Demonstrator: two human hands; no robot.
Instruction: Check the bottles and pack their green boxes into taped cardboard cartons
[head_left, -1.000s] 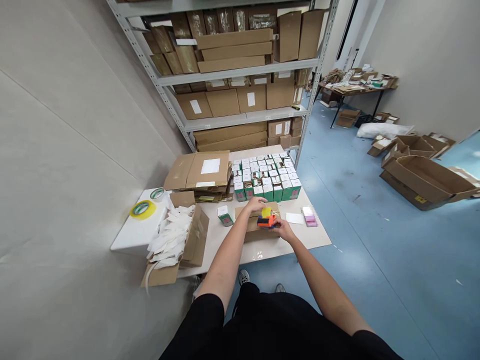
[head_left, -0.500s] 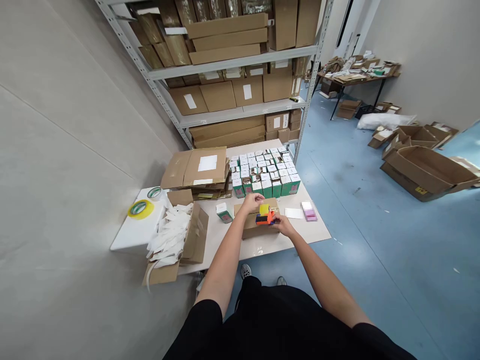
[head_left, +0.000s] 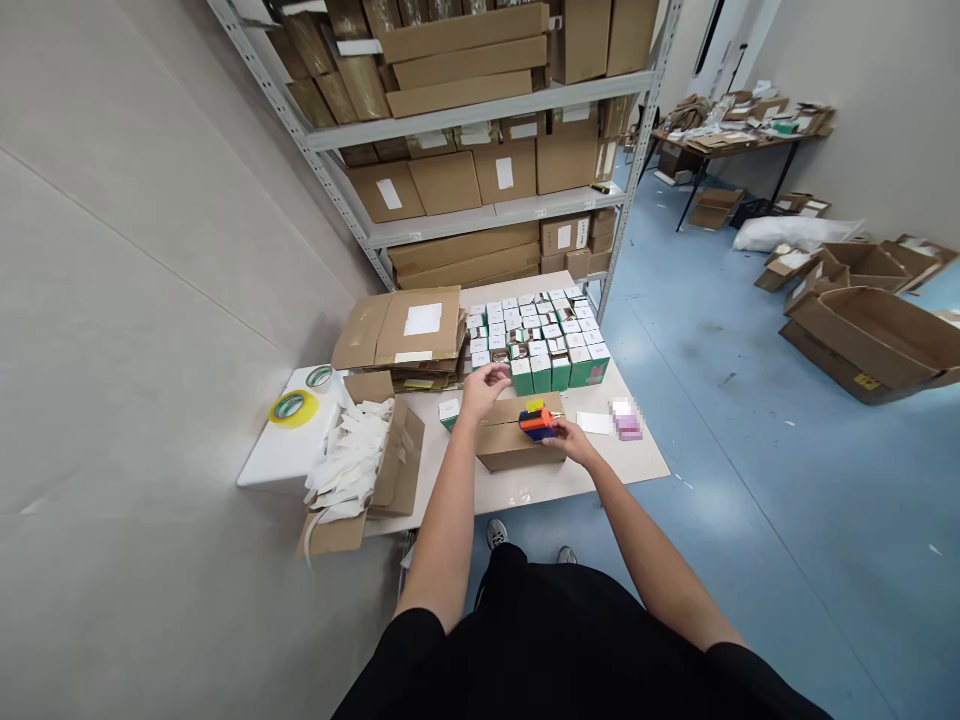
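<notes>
My right hand [head_left: 573,437] grips an orange and blue tape dispenser [head_left: 538,421] that rests on top of a small brown cardboard box [head_left: 512,447] on the white table [head_left: 540,485]. My left hand [head_left: 484,385] hovers just above the far left corner of that box, fingers loosely spread, holding nothing. A single green and white small carton [head_left: 448,411] stands left of the box.
Several green and white cartons [head_left: 540,340] stand in rows behind the box. Flattened cardboard [head_left: 397,330] lies stacked to their left. An open box of white packets [head_left: 356,460] and yellow tape rolls [head_left: 294,406] sit at left. Metal shelving [head_left: 480,215] holds brown boxes. Open cartons [head_left: 870,335] lie on the blue floor.
My left hand has lifted off the box top and moved left and back. The tape dispenser in my right hand has tipped lower onto the box. My view has shifted slightly.
</notes>
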